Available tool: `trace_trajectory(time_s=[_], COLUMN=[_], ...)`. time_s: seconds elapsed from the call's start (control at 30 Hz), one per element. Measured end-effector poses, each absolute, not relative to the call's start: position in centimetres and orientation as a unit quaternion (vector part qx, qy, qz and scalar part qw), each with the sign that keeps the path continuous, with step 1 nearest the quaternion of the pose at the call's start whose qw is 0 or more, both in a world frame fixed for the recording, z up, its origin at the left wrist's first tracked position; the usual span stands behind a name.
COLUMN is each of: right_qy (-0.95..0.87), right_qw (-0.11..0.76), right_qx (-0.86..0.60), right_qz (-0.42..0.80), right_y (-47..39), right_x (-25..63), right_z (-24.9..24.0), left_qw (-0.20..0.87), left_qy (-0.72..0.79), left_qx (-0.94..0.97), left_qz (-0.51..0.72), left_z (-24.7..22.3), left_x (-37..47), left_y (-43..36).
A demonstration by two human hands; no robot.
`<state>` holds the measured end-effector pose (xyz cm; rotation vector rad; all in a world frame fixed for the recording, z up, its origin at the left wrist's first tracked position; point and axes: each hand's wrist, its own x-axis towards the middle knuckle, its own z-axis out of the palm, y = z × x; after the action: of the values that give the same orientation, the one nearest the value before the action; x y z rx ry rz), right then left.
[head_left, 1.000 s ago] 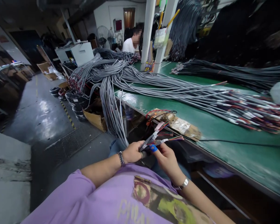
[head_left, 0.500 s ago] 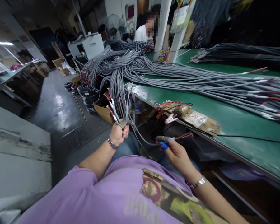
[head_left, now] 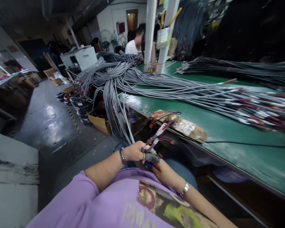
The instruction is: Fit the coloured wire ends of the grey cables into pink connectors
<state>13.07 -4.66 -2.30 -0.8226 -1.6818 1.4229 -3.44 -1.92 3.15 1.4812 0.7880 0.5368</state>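
Note:
My left hand [head_left: 136, 152] is closed around a few grey cables [head_left: 154, 136] whose ends, with white sleeves and thin coloured wires, stick out to the upper right. A grey cover wraps a finger of that hand. Against it, lower down, my right hand [head_left: 158, 167] is closed, with blue tape on its thumb. Its fingertips are partly hidden, but it meets the cables by a wire end. Both hands are together in front of my purple shirt. From the bundle on the bench, long grey cables [head_left: 114, 110] hang over the edge toward my left hand.
Along the green bench [head_left: 230, 155] lies a big grey cable bundle [head_left: 156, 80]. A taped wooden board [head_left: 190, 126] with clip leads sits at its edge. Black cables [head_left: 239, 69] lie behind. A cardboard box [head_left: 98, 122] and black coils [head_left: 79, 107] stand on the floor. A person [head_left: 133, 46] sits beyond.
My hands, apart before, have come together. My right hand moved left with its cable, and the cable ends in my left hand swung from upper left to upper right. The view shifted.

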Motion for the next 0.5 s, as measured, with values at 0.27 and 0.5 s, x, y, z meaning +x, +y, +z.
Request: trace_trajectory(time_s=[0.27, 0.5], right_qy=[-0.644, -0.494], right_qw=[0.374, 0.478], right_qx=[-0.365, -0.426], right_qz=[0.559, 0.588], right_y=[-3.3, -2.3], right_x=[14.4, 14.2], right_z=[-2.0, -1.5], left_qw=[0.649, 0.617], left_qy=[0.441, 0.478], left_qx=[0.52, 0.511], left_qz=[0.336, 0.361], left_z=[1.8, 0.3], left_x=[-2.8, -2.0], left_y=[-1.2, -0.8])
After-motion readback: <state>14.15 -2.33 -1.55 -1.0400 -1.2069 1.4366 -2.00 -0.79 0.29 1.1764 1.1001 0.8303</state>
